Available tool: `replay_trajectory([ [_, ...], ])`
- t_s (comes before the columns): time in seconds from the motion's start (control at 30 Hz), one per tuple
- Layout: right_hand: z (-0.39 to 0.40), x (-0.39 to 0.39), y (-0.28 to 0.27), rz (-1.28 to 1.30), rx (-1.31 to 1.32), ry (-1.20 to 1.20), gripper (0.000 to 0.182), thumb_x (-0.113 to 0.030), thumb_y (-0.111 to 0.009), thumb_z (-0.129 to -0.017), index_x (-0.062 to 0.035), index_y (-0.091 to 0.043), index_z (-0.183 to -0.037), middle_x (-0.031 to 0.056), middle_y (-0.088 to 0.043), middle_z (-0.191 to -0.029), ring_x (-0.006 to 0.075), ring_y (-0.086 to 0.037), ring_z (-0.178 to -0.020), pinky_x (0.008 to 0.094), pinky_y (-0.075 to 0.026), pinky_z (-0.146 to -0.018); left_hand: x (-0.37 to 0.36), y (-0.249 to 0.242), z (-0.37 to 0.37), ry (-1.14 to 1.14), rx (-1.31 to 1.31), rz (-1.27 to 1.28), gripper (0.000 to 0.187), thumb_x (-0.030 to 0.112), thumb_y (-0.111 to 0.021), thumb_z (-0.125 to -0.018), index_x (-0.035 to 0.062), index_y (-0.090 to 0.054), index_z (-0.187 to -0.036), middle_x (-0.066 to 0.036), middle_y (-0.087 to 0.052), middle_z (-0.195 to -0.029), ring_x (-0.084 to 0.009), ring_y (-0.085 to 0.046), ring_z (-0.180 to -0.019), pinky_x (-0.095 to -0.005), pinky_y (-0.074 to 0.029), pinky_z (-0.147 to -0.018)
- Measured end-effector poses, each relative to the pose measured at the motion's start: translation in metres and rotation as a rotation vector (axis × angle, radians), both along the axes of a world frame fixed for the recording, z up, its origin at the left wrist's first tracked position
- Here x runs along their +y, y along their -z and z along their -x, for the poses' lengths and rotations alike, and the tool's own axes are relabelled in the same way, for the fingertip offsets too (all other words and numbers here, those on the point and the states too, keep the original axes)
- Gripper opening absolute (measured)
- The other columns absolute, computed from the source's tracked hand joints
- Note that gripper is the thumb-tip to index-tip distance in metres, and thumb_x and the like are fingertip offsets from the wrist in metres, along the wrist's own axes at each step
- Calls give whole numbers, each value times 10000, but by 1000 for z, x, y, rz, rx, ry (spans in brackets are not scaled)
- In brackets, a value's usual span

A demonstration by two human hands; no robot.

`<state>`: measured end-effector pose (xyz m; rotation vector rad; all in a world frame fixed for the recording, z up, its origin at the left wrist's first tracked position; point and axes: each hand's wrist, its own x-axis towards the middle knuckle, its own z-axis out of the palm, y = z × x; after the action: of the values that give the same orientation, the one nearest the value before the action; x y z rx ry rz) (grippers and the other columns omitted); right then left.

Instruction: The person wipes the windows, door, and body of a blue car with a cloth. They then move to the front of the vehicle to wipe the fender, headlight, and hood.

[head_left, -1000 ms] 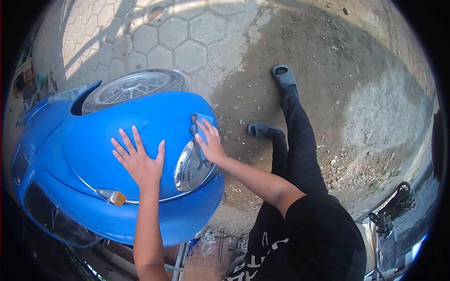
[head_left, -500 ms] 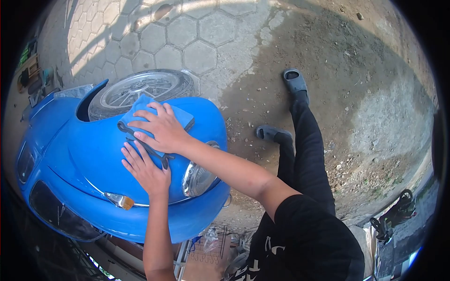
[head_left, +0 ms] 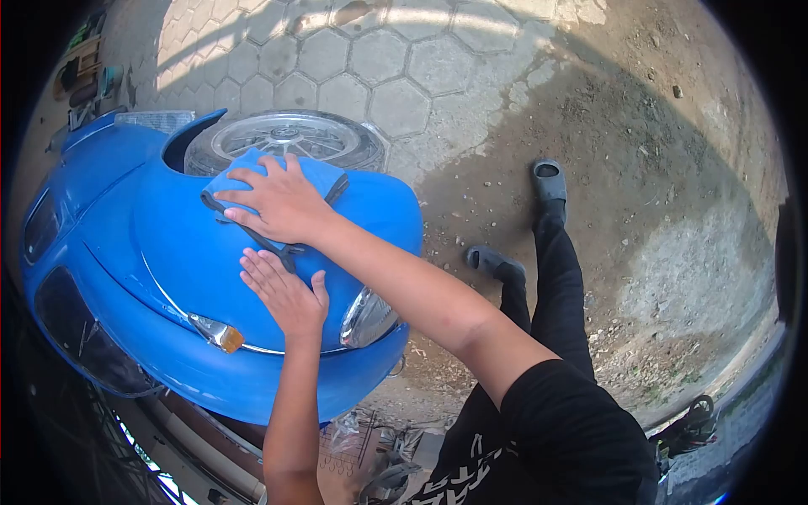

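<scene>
My right hand (head_left: 282, 200) lies with its fingers spread on a folded blue cloth (head_left: 324, 174) with dark edging, over the curved front fender of a blue car (head_left: 202, 261). A dark corner of the cloth trails from under its palm side. Just below the cloth, my left hand (head_left: 290, 295) is stretched out with its thumb apart, overlapping the car's body and holding nothing. The round headlight (head_left: 368, 318) sits to the right of my left hand. An orange and clear turn signal (head_left: 216, 333) is to its lower left.
Beyond the fender stands the car's front wheel (head_left: 290, 135) on hexagonal paving (head_left: 383, 59). Damp dirt ground (head_left: 480, 168) spreads on the right, where my grey clogs (head_left: 549, 178) stand. A wire rack (head_left: 353, 450) is below the car.
My right hand and the cloth have slid over the fender, away from the headlight. My left hand has drawn back from the cloth, its thumb now spread. The whole view has shifted.
</scene>
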<state>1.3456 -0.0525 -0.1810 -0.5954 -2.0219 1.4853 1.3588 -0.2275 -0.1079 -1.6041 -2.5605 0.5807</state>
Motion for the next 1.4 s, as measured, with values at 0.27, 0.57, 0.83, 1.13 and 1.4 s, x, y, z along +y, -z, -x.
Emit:
replay_trajectory([
  [0.27, 9, 30, 17, 198, -64, -234, 459, -529, -475, -1088, -290, -707, -1403, 90, -698, -1278, 337, -606, -1247, 519, -397, -1084, 4, -2, -4, -47, -5, 57, 1075, 705, -379, -1046, -151, -108, -1638, -373, -76, -1724, -503, -44, -1626, -597, -37, -1317],
  [0.57, -120, -81, 127, 630, -544, 383, 566, -530, -434, -1110, -234, -509, -1586, 181, -394, -1651, 434, -312, -1530, 582, -214, -1241, 16, -6, -7, -108, -18, 18, 1076, 709, -494, -1010, -78, -168, -1667, -288, -174, -1746, -435, -131, -1637, -591, -94, -1312],
  [0.83, -98, -49, 74, 63, -107, 94, 628, -476, -626, -1021, -151, -538, -1551, 192, -412, -1646, 436, -348, -1509, 595, -219, -1236, 16, -1, -7, -257, 62, -120, 1042, 666, -640, -956, 11, -271, -1675, -209, -254, -1748, -382, -201, -1634, -588, -157, -1302],
  [1.13, -134, -95, 198, 1413, -11, 351, 736, -633, -231, -1128, -74, -491, -1529, 154, -551, -1505, 306, -561, -1366, 457, -468, -1153, 14, 1, -15, -426, 167, -346, 721, 441, -691, -966, 76, -519, -1564, -198, -351, -1706, -383, -251, -1611, -575, -158, -1308],
  [1.4, -241, -215, 246, 1977, -3, -128, 768, -637, -241, -1100, -118, -321, -1660, 148, -337, -1701, 336, -347, -1559, 531, -341, -1258, -87, 24, -135, -548, -81, -855, 693, 460, -735, -955, 72, -590, -1510, -210, -462, -1640, -417, -347, -1573, -646, -231, -1254],
])
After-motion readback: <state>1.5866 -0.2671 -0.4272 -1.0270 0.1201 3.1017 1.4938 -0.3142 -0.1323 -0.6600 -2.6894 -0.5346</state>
